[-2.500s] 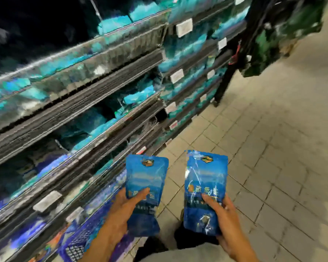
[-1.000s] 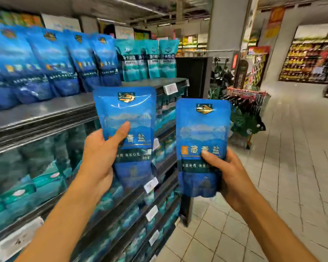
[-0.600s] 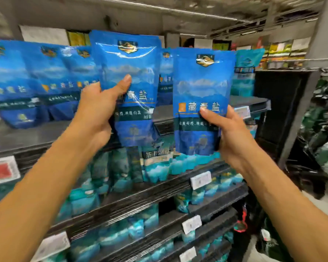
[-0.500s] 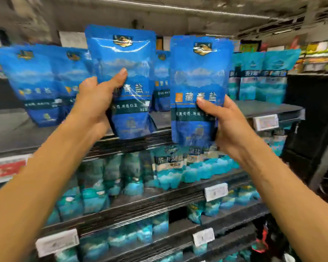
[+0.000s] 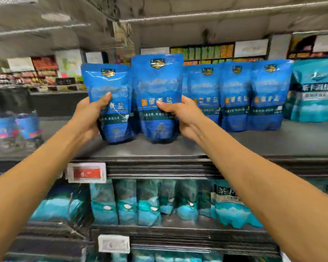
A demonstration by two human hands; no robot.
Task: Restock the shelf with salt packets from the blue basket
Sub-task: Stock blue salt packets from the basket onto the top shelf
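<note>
Head view shows me both arms reaching up and forward to the top shelf. My left hand grips a blue salt packet, thumb across its front and the other fingers hidden behind it. My right hand grips a second salt packet the same way, thumb lying on the printed words. Both packets stand upright, side by side, with their bottoms at the shelf top; I cannot tell if they touch it. Just past my right fingers stands a row of blue packets, then teal packets. Below my fingers hangs a red price tag, and under it sit more teal bags.
</note>
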